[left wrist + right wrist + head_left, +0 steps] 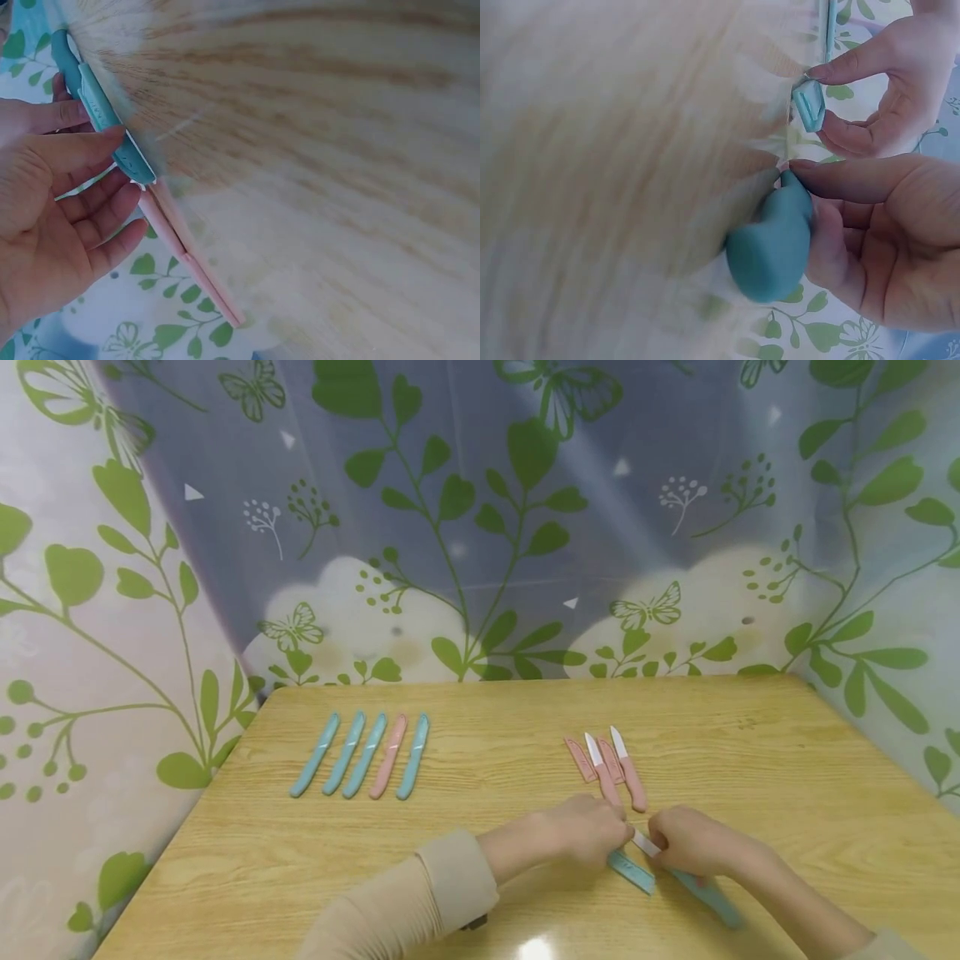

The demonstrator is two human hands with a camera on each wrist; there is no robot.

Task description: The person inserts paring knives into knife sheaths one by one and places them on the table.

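- Head view: one blue knife (717, 907), pinched near its blade end in my right hand (693, 841); handle runs back toward me and rightward.
- White blade (644, 842): bare, pointing away and leftward, at my left hand (588, 829).
- Blue sheath (632, 873): pinched between left thumb and fingers; off the blade, just beside it on the left, nearer me, long axes roughly parallel.
- Hands: apart, close together; left nearer the tip, right nearer the handle.
- Two unsheathed pink knives (629, 770): just beyond my hands, on the table (495, 752).
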